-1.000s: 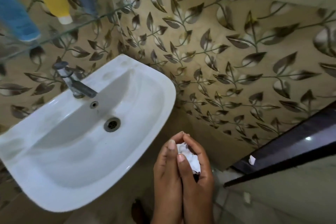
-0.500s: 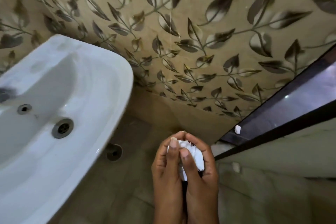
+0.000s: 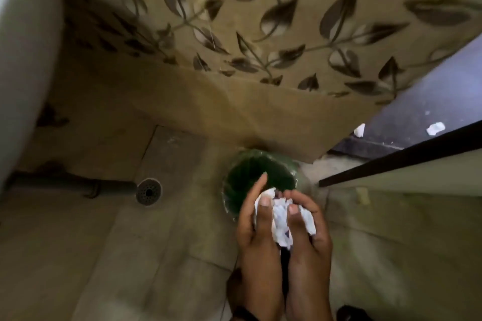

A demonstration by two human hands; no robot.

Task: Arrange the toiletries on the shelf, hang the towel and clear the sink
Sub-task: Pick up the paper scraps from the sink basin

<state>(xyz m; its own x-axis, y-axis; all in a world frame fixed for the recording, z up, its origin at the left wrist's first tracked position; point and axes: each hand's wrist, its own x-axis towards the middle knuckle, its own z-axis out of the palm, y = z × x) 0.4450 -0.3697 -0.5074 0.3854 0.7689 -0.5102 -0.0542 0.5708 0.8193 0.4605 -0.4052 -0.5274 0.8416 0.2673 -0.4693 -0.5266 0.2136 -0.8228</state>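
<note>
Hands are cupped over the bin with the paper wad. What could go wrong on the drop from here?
1. The crumpled paper sits over the near rim of the green bin, not its middle; released now, bits may land on the floor.
2. The left hand and right hand cup it loosely and it looks like several pieces, so some may scatter toward the floor drain.
</note>
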